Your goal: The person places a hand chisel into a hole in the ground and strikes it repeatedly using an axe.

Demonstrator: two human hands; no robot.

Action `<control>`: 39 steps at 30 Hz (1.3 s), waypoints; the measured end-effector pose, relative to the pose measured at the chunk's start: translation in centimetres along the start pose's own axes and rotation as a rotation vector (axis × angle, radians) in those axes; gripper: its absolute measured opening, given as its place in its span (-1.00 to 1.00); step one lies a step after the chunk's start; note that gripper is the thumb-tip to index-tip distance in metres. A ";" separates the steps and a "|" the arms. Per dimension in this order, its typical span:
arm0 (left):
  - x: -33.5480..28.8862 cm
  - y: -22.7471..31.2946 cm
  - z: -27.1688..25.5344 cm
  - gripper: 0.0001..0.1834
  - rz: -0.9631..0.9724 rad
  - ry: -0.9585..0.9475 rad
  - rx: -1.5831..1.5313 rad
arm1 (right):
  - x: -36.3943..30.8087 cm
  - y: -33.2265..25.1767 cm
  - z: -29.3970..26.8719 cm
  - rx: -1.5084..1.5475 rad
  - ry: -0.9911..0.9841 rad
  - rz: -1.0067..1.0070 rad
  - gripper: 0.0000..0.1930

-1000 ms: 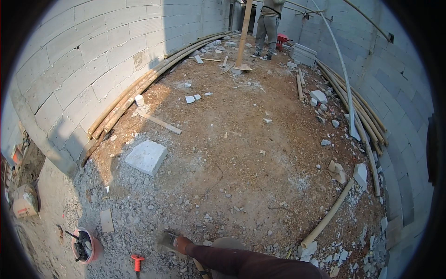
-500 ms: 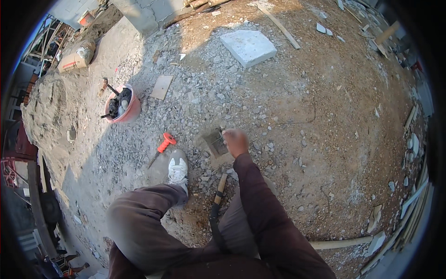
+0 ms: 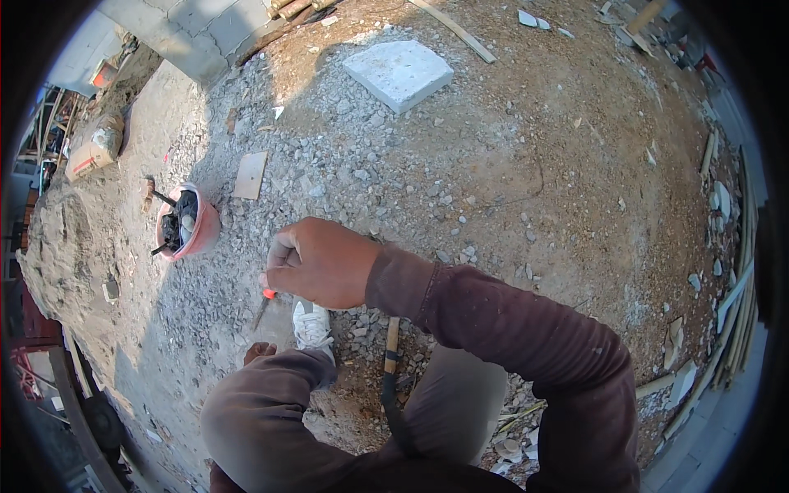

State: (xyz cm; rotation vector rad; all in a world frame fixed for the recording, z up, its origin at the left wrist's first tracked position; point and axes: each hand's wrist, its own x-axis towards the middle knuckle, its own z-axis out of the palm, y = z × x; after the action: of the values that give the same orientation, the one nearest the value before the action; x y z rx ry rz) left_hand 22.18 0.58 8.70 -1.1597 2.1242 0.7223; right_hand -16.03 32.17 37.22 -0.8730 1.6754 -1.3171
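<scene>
Above the stony ground [image 3: 485, 189], right hand [image 3: 322, 263]: fingers are curled inward, with the thumb drawn against them; whether anything thin is pinched cannot be told.
Chisel [image 3: 260, 314]: laid on the ground toward its near left side, beside the white shoe [image 3: 311, 325]; its upper end is covered by the right hand, so contact cannot be confirmed.
Left hand [image 3: 260, 352]: shown only in part past the left leg [image 3: 267, 403], near the chisel's lower end; whether it is spread or closed cannot be told.
Wooden handle [image 3: 392, 335]: wrapped in black, held slanting between the legs, probably for easy reach.
Pink bucket [image 3: 209, 232]: stood toward the ground's left edge; dark handles are left jutting over its rim, presumably to be grasped readily.
White block [image 3: 399, 72]: laid flat toward the ground's far edge, near the wall [image 3: 185, 33]; apparently just set aside.
Thin board [image 3: 250, 175]: laid flat between bucket and block.
Writing: a red printed band is borne by the sack [image 3: 97, 150] at the ground's far left; any lettering is too small to be read.
</scene>
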 end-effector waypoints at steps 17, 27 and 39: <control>-1.1 10.1 1.5 -0.63 0.230 0.266 -0.049 | 0.6 -8.2 11.0 -0.477 -0.318 -0.320 -0.65; 3.0 14.5 -5.3 -0.44 0.676 0.449 0.391 | -5.8 17.7 8.7 -0.012 0.423 0.410 -0.70; 4.8 13.1 -4.6 -0.70 0.719 0.491 0.221 | -4.4 21.3 7.0 -0.064 0.371 0.410 -0.69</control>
State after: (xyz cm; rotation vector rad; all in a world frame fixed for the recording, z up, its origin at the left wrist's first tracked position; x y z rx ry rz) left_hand 7.64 0.92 10.51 -0.4540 2.9970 0.4969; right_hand -8.52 37.75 16.36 -0.2979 2.0578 -1.1891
